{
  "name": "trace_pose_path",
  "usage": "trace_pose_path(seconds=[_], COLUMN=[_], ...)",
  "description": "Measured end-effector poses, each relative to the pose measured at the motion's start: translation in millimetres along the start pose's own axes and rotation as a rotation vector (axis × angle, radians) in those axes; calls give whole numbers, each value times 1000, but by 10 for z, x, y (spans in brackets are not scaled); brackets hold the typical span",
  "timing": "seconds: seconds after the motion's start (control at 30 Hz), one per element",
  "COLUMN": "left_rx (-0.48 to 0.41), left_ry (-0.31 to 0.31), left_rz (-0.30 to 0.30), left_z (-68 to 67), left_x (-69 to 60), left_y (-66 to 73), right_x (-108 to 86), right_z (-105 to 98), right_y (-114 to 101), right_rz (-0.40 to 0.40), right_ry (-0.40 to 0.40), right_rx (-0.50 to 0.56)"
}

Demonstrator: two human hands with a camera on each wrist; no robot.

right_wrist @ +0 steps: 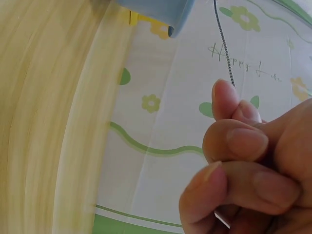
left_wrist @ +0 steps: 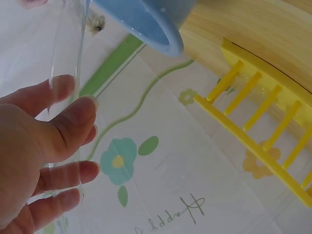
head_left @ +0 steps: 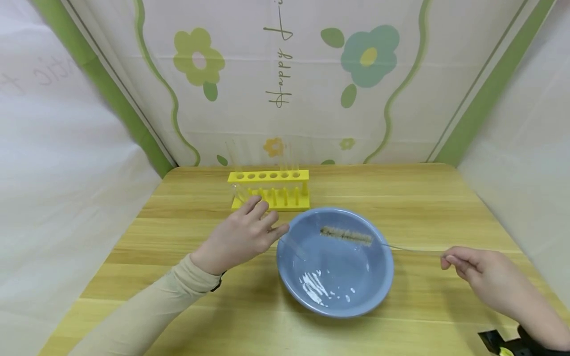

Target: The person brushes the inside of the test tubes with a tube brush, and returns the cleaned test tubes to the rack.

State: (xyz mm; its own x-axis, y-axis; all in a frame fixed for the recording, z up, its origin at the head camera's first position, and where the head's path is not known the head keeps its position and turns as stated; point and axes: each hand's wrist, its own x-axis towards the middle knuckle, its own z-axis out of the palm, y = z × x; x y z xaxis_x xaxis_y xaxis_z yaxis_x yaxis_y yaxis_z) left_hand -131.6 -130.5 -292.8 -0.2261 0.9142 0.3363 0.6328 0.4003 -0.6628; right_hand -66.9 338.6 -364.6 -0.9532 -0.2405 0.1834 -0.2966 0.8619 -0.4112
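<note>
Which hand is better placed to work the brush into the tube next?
Likely the right hand: it grips the brush by its wire handle, with the bristled end toward the left hand. The left already holds the clear tube, so it suits steadying.

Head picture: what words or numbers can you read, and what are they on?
"Happy": sideways on the flowered back curtain.
"L...": seemingly the next word, same curtain, cut off at the top.
Faint letters on the white left curtain: too blurred to read.
No writing visible on the yellow test tube rack or blue basin.
</note>
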Motion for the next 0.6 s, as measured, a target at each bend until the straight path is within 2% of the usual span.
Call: trace_pose_path(seconds=[0.1, 0.2, 0.33, 0.4, 0.47, 0.53, 0.6], left_rx=[-190, -422, -618, -700, -829, -940, -1020], left_ry=[52, 184, 363, 425, 480, 519, 534], left_rz=[-93, -230, -398, -510, -632, -758, -859], left_z=[33, 128, 331, 420, 487, 532, 570], left_x=[13, 19, 10, 5, 15, 43, 83], left_y=[-82, -231, -467, -561, -633, -687, -733], right_x=[-11, -29, -47, -59, -71, -88, -106], right_z=[-3, 0, -3, -8, -11, -2, 14], right_y=[-10, -24, -28, -33, -40, -51, -55], right_rz=[-16, -37, -58, -54, -45, -51, -63], right_ry=[21, 53, 66, 63, 56, 64, 79], right_rx=[-7, -8, -6, -2, 1, 11, 22])
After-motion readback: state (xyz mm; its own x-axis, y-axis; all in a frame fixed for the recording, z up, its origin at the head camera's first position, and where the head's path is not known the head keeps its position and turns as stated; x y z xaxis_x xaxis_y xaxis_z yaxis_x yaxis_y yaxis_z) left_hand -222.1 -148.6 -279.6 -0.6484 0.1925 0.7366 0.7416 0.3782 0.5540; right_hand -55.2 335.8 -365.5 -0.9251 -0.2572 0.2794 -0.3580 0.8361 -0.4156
